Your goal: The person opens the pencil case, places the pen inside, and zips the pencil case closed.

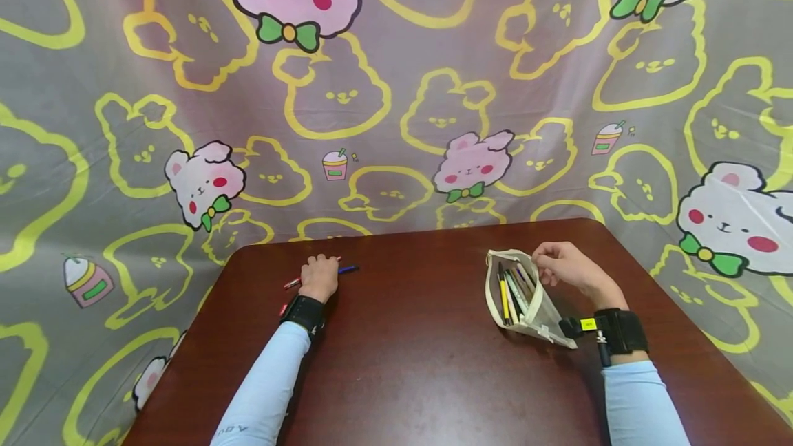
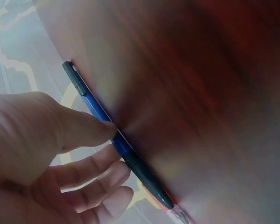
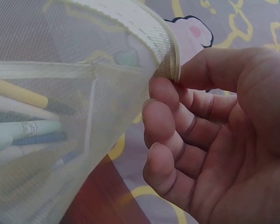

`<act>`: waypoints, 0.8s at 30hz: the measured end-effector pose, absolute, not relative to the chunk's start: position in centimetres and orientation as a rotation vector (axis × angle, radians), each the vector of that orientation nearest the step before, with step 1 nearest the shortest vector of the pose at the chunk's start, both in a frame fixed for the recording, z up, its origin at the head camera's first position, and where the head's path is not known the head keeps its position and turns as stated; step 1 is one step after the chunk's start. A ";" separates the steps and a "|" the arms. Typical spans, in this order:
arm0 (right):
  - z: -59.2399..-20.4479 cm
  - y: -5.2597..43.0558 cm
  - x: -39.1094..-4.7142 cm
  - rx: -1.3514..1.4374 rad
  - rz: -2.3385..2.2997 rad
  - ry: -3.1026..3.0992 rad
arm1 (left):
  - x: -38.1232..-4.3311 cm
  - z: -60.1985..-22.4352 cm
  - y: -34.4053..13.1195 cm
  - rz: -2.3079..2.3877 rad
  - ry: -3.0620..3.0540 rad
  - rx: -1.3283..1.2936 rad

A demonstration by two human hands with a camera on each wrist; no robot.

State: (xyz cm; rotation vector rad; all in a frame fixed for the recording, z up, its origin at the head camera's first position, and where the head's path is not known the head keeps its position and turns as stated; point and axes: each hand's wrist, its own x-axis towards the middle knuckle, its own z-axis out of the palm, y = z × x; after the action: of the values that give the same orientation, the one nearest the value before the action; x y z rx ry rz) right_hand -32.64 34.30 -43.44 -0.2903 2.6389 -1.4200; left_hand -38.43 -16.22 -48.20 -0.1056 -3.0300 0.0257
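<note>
My left hand (image 1: 319,277) is at the far left of the table, its thumb and fingertips pinching the barrel of a blue pen (image 2: 99,109) with a black grip and clip. Beside it lies a red pen (image 1: 292,283), mostly covered by the hand in the head view; its clear tip shows at the lower edge of the left wrist view. At the right, my right hand (image 1: 570,267) pinches the zippered rim of a cream mesh pencil case (image 1: 553,315) between thumb and index finger. Several pens and markers (image 1: 513,294) lie inside the case, whose mouth gapes.
The dark red-brown table (image 1: 409,343) has rounded far corners. A grey cloth (image 1: 384,109) printed with cartoon animals hangs behind it and along both sides.
</note>
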 end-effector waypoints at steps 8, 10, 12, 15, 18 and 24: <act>-43.3 34.3 -32.7 -0.315 -1.411 2.639 | -38.1 -47.9 -16.6 0.007 -3.011 -0.131; -43.4 34.4 -32.6 -0.311 -1.412 2.635 | -37.9 -47.9 -16.6 0.005 -3.020 -0.141; -43.5 34.4 -32.6 -0.311 -1.410 2.636 | -37.8 -47.9 -16.6 0.006 -3.022 -0.153; -43.6 34.5 -32.6 -0.315 -1.416 2.632 | -37.7 -47.6 -16.5 -0.004 -3.034 -0.171; -43.5 34.5 -32.5 -0.315 -1.413 2.632 | -37.6 -46.9 -16.2 -0.060 -3.094 -0.208; -43.6 34.5 -32.5 -0.318 -1.417 2.628 | -37.2 -45.4 -15.4 -0.369 -3.267 -0.260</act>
State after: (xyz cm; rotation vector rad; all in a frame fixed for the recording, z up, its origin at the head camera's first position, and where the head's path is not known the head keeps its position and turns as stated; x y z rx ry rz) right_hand -32.46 34.54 -43.59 -0.3177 2.6283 -1.4171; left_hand -37.23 -15.44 -45.41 -0.2603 -3.2668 -0.3687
